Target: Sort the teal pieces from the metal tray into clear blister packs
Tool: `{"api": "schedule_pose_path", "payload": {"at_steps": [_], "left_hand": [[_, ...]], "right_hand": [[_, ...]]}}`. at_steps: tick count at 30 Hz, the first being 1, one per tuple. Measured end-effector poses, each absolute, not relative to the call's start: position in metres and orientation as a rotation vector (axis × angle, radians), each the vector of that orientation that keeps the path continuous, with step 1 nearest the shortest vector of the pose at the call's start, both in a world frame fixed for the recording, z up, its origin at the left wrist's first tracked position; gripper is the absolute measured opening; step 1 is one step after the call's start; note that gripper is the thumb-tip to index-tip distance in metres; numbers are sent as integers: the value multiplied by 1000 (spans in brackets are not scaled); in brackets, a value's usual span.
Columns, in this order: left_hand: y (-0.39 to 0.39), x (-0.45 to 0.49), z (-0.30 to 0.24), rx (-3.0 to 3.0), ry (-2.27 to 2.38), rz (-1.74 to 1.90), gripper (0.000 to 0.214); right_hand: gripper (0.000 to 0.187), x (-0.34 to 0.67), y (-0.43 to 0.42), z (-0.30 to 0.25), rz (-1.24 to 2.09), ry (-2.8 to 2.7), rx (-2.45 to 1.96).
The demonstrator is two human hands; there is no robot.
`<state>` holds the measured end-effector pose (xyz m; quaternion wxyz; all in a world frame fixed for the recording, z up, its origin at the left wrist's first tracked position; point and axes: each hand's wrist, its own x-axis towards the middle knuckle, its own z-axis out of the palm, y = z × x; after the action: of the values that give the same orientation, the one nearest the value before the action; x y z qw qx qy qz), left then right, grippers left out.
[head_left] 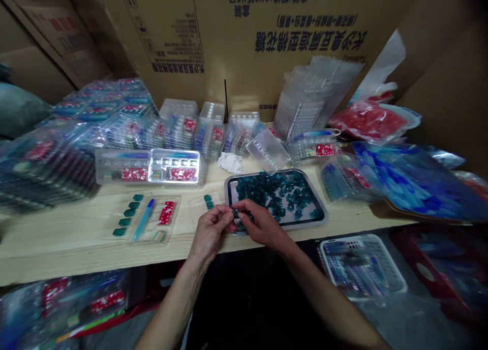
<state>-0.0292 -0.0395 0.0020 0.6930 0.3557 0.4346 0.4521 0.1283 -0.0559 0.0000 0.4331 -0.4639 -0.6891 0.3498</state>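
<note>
My left hand and my right hand meet over the near left corner of a dark tray with a grey rim. Their fingertips pinch a small teal plastic piece between them. Many similar teal pieces lie heaped in the tray. To the left of my left hand, a transparent blister insert on the pine tabletop holds a row of teal pieces, a blue pen-shaped item and a red packet. A second insert with two teal pieces sits closer to my fingers.
Stacks of filled blister trays cover the table's left and back. A crumpled white tissue lies behind the tray. Bags of blue and red parts lie to the right. A white basket sits below the table's front edge.
</note>
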Motion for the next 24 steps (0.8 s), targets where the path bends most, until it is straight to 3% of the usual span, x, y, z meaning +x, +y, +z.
{"api": "schedule_pose_path", "payload": {"at_steps": [6,16,24], "left_hand": [[-37,-38,6,941,983,953,38],[-40,-48,15,816,839,818,36],[-41,-48,8,615,713,915,30]], "right_hand": [[5,122,-54,-2,957,-1643,-1102],[17,123,-49,6,1214,-1635,-849],[11,117,-45,6,1205,-1667,-903]]}}
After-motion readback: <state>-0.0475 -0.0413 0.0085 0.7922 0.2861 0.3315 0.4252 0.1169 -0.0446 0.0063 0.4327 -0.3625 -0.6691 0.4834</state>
